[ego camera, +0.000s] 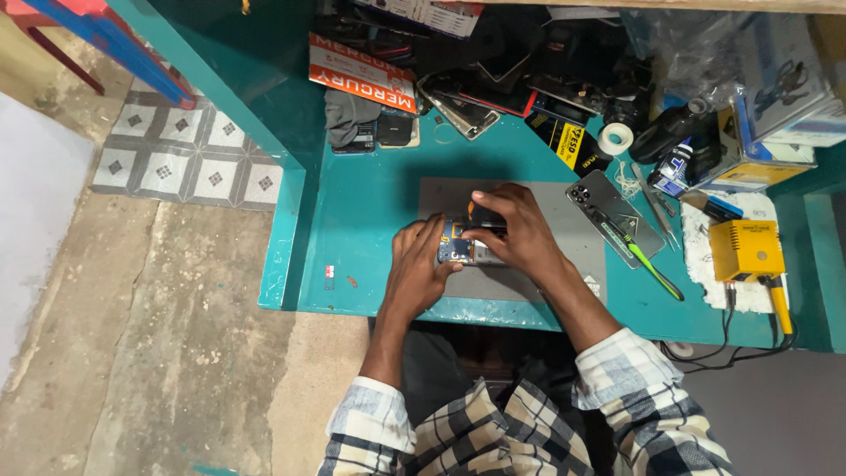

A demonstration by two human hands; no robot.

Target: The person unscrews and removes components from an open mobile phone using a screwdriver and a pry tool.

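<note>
The left hand (416, 264) grips the near-left end of a small opened phone with a bare blue and metal inside (460, 249), its fingers curled around the edge. The right hand (520, 231) lies over the far-right part of the same phone and pinches a thin dark tool at its top; I cannot tell what kind of tool it is. The phone rests between both hands on a flat grey rubber work mat (564, 231), which lies on the teal painted counter (370, 211).

Just to the right of the right hand, a dark grey phone back cover with camera holes (608, 207) lies on the mat, and a screwdriver with a green handle (652, 269) lies across it. Farther to the right stands a yellow box-shaped device with cables (745, 249) on a white cloth (705, 264). Beyond the hands, at the back of the counter, there is a white roll of tape (615, 137) and a pile of dark phone parts (493, 84).
</note>
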